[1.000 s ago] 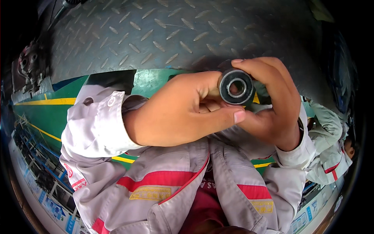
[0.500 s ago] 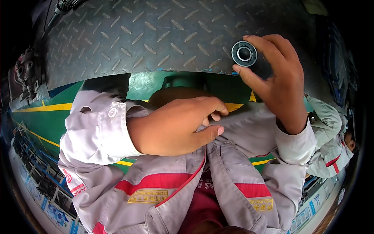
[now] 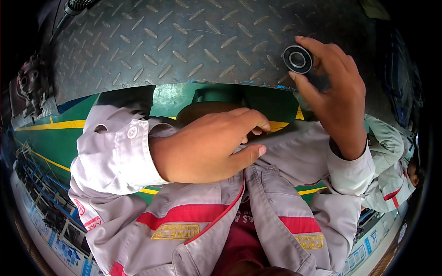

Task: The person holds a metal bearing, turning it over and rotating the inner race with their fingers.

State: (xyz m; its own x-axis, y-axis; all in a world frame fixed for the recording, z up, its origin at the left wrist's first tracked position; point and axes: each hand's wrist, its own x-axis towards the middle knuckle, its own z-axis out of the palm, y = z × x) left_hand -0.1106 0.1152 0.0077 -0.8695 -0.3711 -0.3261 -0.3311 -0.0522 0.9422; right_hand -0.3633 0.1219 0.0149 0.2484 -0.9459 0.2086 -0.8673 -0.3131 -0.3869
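Note:
A round ball bearing (image 3: 290,56) with a dark seal and bright metal rings is gripped by its edge between the thumb and fingers of my right hand (image 3: 340,87). It is held over the right part of the dark tread-plate tabletop (image 3: 184,41), its flat face turned upward. My left hand (image 3: 209,147) hangs in front of my jacket, short of the table edge. Its fingers are loosely curled, the thumb stands apart from them, and nothing shows in its grasp.
A grimy cast metal part (image 3: 33,85) stands at the table's left end. At the upper left lies a dark ribbed tool-like object (image 3: 76,8). A brown round stool seat (image 3: 184,112) is below the table edge. Another person in a grey jacket (image 3: 386,156) sits at the right.
My right hand has moved slightly to the right with the bearing, and the bearing's face has tilted a little. The left hand has stayed nearly still.

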